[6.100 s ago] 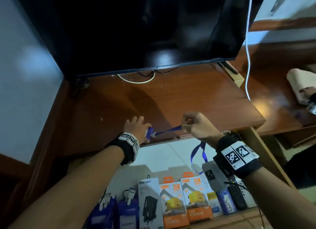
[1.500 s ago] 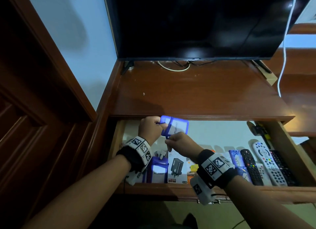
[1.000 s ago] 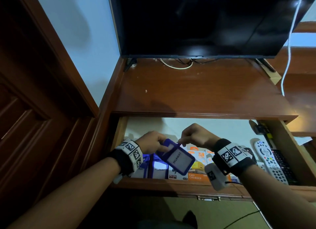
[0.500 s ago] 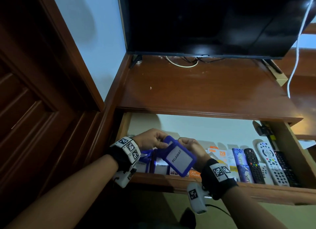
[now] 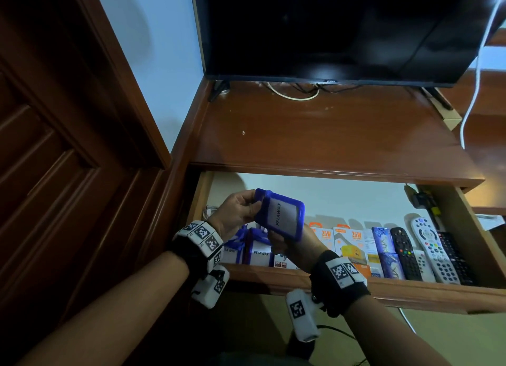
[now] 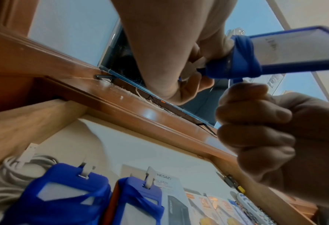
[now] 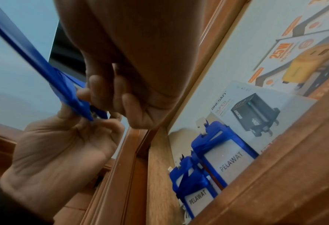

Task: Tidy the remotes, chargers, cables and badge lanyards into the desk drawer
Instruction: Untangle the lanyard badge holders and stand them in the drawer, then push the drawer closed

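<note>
Both hands pinch the blue badge holder (image 5: 279, 218) above the open drawer (image 5: 383, 289), left hand (image 5: 238, 211) at its wrapped-lanyard end, right hand (image 5: 287, 244) underneath; risk: lanyard unwinds on release and snags the 2 stowed badges (image 5: 250, 249).
</note>
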{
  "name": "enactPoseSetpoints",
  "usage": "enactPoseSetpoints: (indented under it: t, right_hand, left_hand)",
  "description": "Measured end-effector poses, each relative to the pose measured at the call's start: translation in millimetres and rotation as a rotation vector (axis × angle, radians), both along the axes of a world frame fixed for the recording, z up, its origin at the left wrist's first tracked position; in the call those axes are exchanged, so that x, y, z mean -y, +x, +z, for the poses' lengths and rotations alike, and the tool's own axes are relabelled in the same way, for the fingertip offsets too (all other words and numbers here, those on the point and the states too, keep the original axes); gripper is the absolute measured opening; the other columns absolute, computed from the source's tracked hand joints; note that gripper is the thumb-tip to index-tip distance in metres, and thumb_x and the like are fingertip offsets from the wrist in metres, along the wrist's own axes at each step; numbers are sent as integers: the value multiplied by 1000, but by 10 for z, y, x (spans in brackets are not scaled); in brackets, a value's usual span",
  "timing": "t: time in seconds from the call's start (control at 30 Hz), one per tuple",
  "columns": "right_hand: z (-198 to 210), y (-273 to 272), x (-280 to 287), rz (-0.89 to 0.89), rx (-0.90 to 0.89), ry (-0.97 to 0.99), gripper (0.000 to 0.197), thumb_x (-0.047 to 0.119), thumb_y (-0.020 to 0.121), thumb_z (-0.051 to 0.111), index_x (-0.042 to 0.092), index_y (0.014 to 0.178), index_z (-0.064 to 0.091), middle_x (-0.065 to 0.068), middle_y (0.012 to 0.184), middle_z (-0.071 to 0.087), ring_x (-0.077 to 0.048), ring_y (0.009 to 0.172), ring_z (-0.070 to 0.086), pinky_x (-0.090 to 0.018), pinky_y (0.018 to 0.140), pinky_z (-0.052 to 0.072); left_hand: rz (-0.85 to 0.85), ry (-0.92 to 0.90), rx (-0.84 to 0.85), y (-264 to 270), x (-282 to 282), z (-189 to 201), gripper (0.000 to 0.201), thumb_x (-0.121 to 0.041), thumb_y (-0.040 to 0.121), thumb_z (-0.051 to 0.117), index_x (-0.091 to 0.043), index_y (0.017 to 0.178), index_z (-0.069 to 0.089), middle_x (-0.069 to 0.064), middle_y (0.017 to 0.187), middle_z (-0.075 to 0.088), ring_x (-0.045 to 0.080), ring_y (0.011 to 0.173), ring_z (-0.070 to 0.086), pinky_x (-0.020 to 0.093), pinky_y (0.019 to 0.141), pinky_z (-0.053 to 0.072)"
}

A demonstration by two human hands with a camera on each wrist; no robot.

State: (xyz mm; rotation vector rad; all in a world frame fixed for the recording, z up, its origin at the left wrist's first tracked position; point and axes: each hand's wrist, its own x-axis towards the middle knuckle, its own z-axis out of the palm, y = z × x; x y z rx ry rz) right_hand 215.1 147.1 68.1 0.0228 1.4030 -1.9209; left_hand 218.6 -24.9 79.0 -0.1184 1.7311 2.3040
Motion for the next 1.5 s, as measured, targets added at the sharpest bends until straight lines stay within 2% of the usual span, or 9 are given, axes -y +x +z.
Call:
enactPoseSetpoints:
  t: [0.17, 0.27, 0.47, 0.6, 0.7, 0.77, 0.9, 1.13, 1.5]
  right_hand:
    - [-14, 125, 20, 7, -9, -48, 28, 4, 97, 32, 9, 83, 56, -4, 59, 41, -12, 49, 31, -24, 50, 29]
    - [-31, 152, -3, -4, -17, 10, 35, 2, 95, 34, 12, 74, 60, -6, 60, 42, -14, 50, 30, -23, 48, 30]
    - [-104, 138, -151, 136, -102, 107, 28, 25, 100, 42, 10, 91, 64, -10, 68, 54, -18, 52, 39, -24, 48, 37]
    - [-267, 83, -357, 152, -182, 499, 18, 12, 96, 47, 9, 93, 64, -7, 76, 62, -15, 59, 51, -24, 53, 42]
    - [-592, 20, -668, 303, -459, 1002, 16, 21, 94, 54, 10, 96, 66, -5, 94, 65, -14, 79, 58, -27, 72, 47]
    - [-745, 13, -900, 379, -523, 1207, 13, 27, 93, 55, 17, 92, 64, -5, 100, 60, -17, 91, 55, -28, 79, 44]
    - [-869, 88, -1221, 420, -560, 1372, 15, 36, 93, 51, 27, 81, 48, 4, 94, 50, -15, 94, 47, -31, 86, 42]
    - [-879, 69, -1203, 499, -676, 1331, 17, 35, 92, 49, 24, 80, 43, 5, 93, 45, -14, 94, 41, -27, 80, 36]
    - [-830, 118, -1133, 501, -681, 1366, 25, 47, 87, 49, 25, 90, 41, 0, 112, 50, -19, 110, 44, -38, 94, 43]
  left_hand:
    - [28, 191, 0, 118, -78, -69, 26, -14, 83, 50, -17, 96, 73, 0, 94, 73, 14, 91, 68, 26, 74, 55]
    - [39, 186, 22, 120, -112, -110, 22, -15, 87, 52, -10, 101, 68, 2, 95, 73, 16, 91, 69, 26, 72, 55]
    - [-55, 63, 32, 99, -104, -97, 24, -13, 88, 51, 0, 106, 60, 14, 95, 68, 26, 80, 65, 31, 63, 55]
    - [60, -270, 60, 53, 27, -113, 11, 2, 91, 54, -3, 96, 63, 9, 85, 66, 8, 71, 68, 20, 63, 55]
    - [-7, -865, 38, 30, 287, -320, 12, -15, 89, 64, -16, 77, 62, 4, 81, 66, 19, 79, 65, 32, 69, 52]
    - [-110, -1264, 29, 50, 410, -494, 19, -22, 87, 64, -20, 70, 55, 2, 82, 61, 20, 80, 59, 28, 66, 41]
    - [-266, -1590, -23, 73, 467, -633, 5, -23, 89, 59, -20, 91, 62, 4, 100, 63, 22, 95, 59, 30, 70, 41]
    - [-594, -1939, -110, 38, 246, -663, 14, -22, 91, 55, -21, 102, 63, 3, 106, 64, 23, 106, 56, 38, 89, 44]
    - [-421, -1996, -168, 93, 61, -756, 40, -27, 82, 59, -24, 121, 48, -1, 127, 54, 23, 122, 42, 41, 99, 31]
